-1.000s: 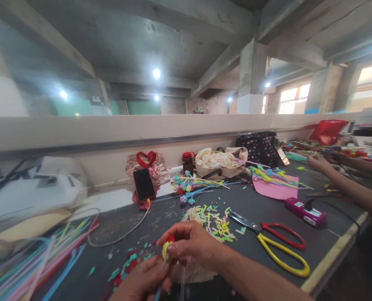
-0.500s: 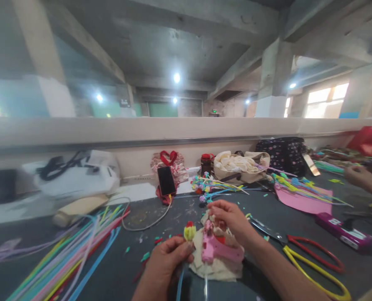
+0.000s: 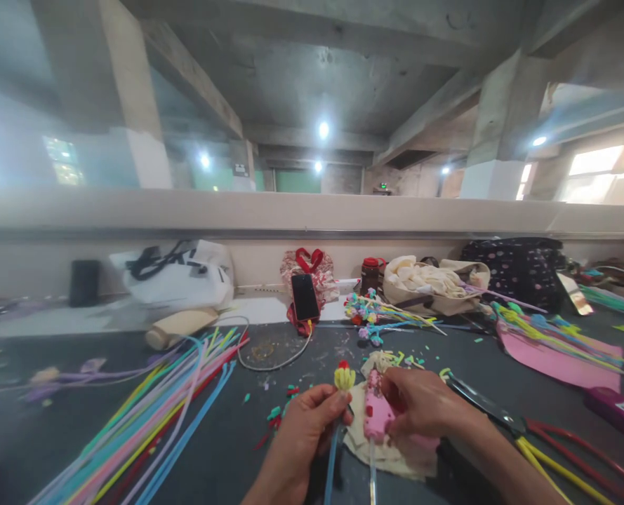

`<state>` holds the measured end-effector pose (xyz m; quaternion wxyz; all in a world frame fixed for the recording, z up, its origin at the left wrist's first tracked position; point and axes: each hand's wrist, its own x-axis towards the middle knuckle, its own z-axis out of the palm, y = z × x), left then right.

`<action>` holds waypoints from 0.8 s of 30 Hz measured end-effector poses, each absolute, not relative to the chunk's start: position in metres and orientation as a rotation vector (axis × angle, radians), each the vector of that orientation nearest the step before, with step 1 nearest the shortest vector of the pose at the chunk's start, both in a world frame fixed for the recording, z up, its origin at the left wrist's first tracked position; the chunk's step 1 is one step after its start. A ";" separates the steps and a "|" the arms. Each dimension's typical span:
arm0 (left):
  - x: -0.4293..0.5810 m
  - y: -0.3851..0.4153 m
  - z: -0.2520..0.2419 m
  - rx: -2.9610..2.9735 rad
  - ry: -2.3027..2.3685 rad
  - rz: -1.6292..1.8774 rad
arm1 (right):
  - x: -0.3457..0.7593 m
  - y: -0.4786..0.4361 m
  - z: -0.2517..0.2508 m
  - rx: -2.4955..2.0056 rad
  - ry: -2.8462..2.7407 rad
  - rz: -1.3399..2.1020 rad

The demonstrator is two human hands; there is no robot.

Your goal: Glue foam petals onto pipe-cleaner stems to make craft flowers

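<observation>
The small fuzzy flower head [image 3: 344, 379], yellow around a rounded red centre, stands upright just above the fingertips of the left hand [image 3: 312, 421], whose thumb and fingers are closed in a pinch under it; a slim blue stem [image 3: 333, 459] runs down from that grip. The right hand [image 3: 422, 400] rests against a pink glue gun [image 3: 378, 414], fingers curled at its side, though whether they close around it I cannot tell. Out of the gun's near end comes a clear, smooth rod [image 3: 373, 470], and beneath it lies a crumpled cream cloth [image 3: 361, 449] on the dark counter [image 3: 227, 428]. Short fuzzy red and green snippets [image 3: 274, 414] lie just beyond the left hand; well to its left, long velvety strips [image 3: 148, 421] in many colours fan out in a loose bundle. Right of the right hand are metal scissors [image 3: 480, 400] with looped red and yellow handles. Farther off, beyond both hands, a soft beige bag [image 3: 480, 277] gapes open, heaped with wrinkled off-white fabric [image 3: 422, 277]. Next to it stands a dark brown bottle [image 3: 370, 280] with a red cap, its contents hidden. A black phone [image 3: 304, 296] leans on a patterned red-and-white bag [image 3: 290, 265], and left of that slumps a crinkled white bag [image 3: 211, 280]; what either bag contains is not visible.
</observation>
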<state>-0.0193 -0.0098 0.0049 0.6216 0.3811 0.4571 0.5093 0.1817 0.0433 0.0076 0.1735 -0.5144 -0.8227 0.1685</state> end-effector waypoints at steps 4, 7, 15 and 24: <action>-0.013 0.001 -0.011 0.885 1.029 1.132 | 0.179 0.041 0.001 -1.575 -2.559 0.115; -0.006 0.011 -0.024 0.827 1.086 1.161 | 0.179 0.042 -0.002 -1.543 -2.566 0.071; 0.007 0.019 -0.041 0.783 1.120 1.136 | 0.193 0.053 0.005 -1.348 -2.315 0.568; 0.007 0.022 -0.044 0.844 1.135 1.106 | 0.219 0.072 0.018 -0.976 -1.587 1.410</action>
